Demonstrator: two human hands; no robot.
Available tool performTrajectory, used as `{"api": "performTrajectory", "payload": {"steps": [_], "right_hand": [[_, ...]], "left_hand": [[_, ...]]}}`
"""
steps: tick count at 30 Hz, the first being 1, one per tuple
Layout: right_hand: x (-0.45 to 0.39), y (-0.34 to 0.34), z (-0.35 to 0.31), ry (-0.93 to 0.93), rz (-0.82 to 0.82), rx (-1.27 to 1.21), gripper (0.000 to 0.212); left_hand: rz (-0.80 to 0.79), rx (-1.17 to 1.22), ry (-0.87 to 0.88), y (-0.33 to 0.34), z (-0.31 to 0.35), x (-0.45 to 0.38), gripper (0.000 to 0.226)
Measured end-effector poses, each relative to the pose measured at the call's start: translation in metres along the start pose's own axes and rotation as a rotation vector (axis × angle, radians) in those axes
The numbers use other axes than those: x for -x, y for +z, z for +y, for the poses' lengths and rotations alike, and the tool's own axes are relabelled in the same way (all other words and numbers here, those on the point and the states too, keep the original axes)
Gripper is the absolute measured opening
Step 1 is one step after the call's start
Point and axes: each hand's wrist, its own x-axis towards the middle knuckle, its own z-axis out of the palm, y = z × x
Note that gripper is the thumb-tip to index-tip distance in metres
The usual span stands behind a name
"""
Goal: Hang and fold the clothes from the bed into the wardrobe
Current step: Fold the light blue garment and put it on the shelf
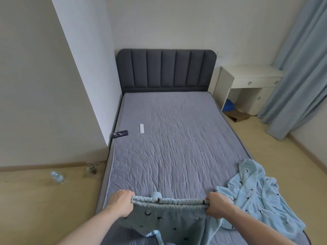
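A pair of light-blue fleece pyjama trousers with small dark bird prints [164, 220] is held up by its elastic waistband over the foot of the bed with a grey quilted mattress [177, 138], the left hand [120, 202] and the right hand [218, 203] each clenched around one end of the band. Just to the right, a matching light-blue fleece garment [256, 191] lies crumpled at the mattress corner. Farther up the mattress rest a white remote [142, 128] and a dark phone [120, 133]; a clear plastic bottle [57, 177] lies on the floor.
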Motion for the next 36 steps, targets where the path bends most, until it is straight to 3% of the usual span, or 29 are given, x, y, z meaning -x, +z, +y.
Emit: {"api": "performTrajectory", "payload": {"steps": [4,10,16,22,25,29,36], "right_hand": [[-0.026,-0.063,-0.002,-0.019,0.146,0.041,0.007],[-0.049,-0.238,-0.015,-0.011,0.408,-0.211,0.013],[-0.018,-0.422,-0.037,-0.164,0.926,-0.374,0.018],[0.049,-0.540,-0.047,-0.368,1.384,-0.507,0.033],[0.067,-0.565,-0.044,-0.446,1.498,-0.489,0.037],[0.067,-0.562,-0.037,-0.508,1.531,-0.446,0.037],[0.007,-0.466,-0.019,-0.515,1.316,-0.386,0.034]], "left_hand": [[0.075,-0.015,0.003,-0.056,0.009,-0.036,0.018],[0.279,-0.009,-0.052,-0.229,0.023,-0.092,0.013],[0.708,0.438,-0.108,-0.447,0.052,-0.089,0.021],[1.116,0.719,0.081,-0.593,0.075,-0.026,0.029],[1.216,0.740,0.151,-0.622,0.077,-0.004,0.025],[1.188,0.686,0.212,-0.614,0.072,-0.001,0.023],[0.962,0.588,0.184,-0.512,0.050,-0.048,0.021]]}}
